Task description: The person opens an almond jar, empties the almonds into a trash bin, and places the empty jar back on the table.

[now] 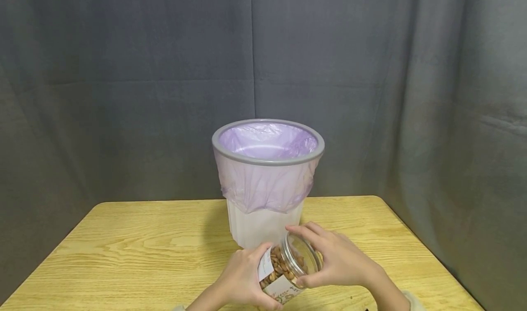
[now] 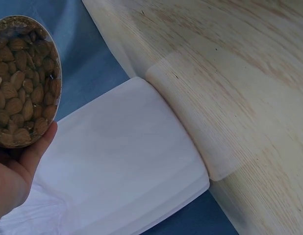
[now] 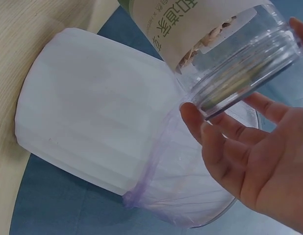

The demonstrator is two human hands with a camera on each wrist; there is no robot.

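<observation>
A clear plastic jar [image 1: 288,265] of almonds with a white label is held tilted just above the wooden table [image 1: 144,247], in front of the bin. My left hand [image 1: 243,279] grips the jar's body from the left, and its almond-filled base [image 2: 24,83] shows above my palm [image 2: 14,171]. My right hand [image 1: 329,260] curls round the jar's clear lid end [image 3: 244,73], thumb below and fingers [image 3: 269,105] over the far side. I cannot tell whether the lid is tight or loose.
A white ribbed waste bin [image 1: 263,228] with a grey rim [image 1: 267,161] and a purple bag liner [image 1: 263,187] stands mid-table, right behind the jar. A dark grey curtain hangs behind. The table's edges run close at left and right.
</observation>
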